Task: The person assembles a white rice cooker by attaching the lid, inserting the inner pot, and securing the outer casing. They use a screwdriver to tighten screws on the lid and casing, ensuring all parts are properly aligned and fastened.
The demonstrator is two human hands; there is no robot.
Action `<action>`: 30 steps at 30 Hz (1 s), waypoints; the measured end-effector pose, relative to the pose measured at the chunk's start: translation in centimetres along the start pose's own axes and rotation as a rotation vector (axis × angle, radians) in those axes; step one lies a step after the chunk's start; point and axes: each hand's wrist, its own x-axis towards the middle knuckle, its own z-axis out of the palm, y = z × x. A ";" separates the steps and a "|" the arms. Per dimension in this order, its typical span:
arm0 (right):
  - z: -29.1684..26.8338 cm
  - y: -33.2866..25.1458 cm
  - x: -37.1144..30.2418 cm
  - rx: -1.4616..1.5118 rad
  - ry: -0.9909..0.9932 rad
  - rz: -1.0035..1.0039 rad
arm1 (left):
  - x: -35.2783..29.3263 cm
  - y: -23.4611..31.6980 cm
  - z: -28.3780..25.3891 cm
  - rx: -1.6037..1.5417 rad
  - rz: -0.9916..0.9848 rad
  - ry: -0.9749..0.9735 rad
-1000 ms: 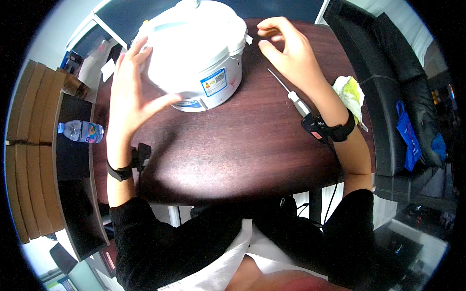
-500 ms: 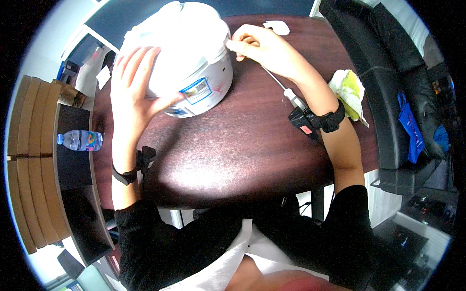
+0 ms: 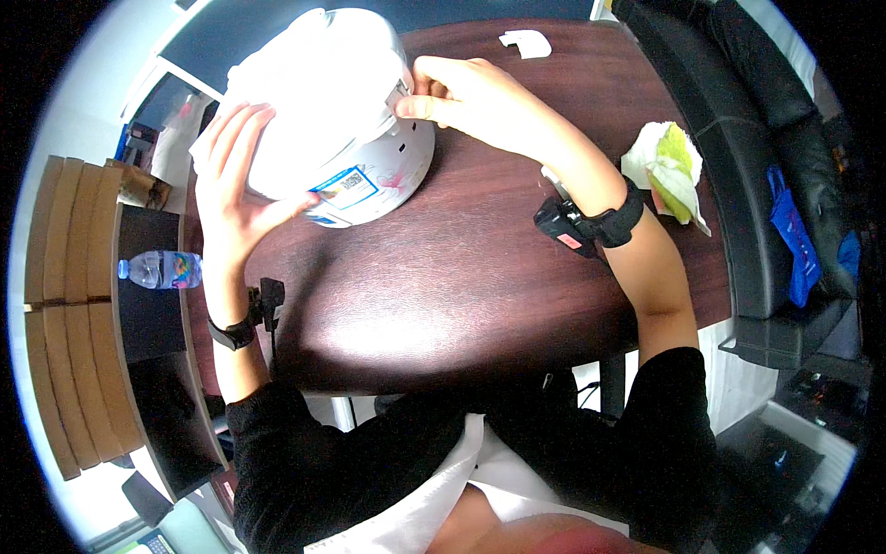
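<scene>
A round white rice cooker (image 3: pixel 318 120), its lid bright with glare, sits at the table's far left. A blue-edged label shows on its near side, along with small dark slots. My left hand (image 3: pixel 233 175) grips its left side, fingers spread over the top and thumb low beside the label. At the cooker's right side my right hand (image 3: pixel 443 92) is closed, its thumb pressed to a small fitting there. Whatever lies inside those curled fingers is hidden. Under my right forearm a bit of a white tool handle (image 3: pixel 550 175) peeks out; the rest is covered.
A small white plastic piece (image 3: pixel 526 42) lies near the table's far edge. On the right is a crumpled white and yellow-green cloth (image 3: pixel 666 171). A water bottle (image 3: pixel 161 270) lies on the black surface (image 3: pixel 146 325) at left. A black sofa (image 3: pixel 711 138) lines the right side.
My right hand has shifted slightly left and down, its thumb now against the cooker's side. The cooker appears slightly turned. The tool's shaft and handle are now mostly hidden by my forearm.
</scene>
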 end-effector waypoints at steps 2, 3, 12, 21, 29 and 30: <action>0.5 0.5 0.2 0.019 0.032 -0.051 | 0.0 -0.1 0.0 0.023 0.004 -0.008; 0.7 0.7 0.3 0.062 0.034 -0.037 | -0.1 -0.2 -0.1 0.037 0.007 -0.011; 1.1 1.8 0.6 0.229 -0.016 -0.110 | -0.1 0.0 0.2 0.009 -0.010 0.018; 1.3 1.7 0.8 0.053 0.052 -0.145 | -0.4 -0.2 0.4 -0.034 -0.019 0.068; 2.9 -0.2 -0.2 0.127 0.021 -0.081 | -1.6 -1.7 -0.3 -0.009 -0.028 0.033; 3.0 -0.6 -0.3 0.126 0.005 -0.068 | -1.8 -1.5 -0.8 0.007 -0.035 0.016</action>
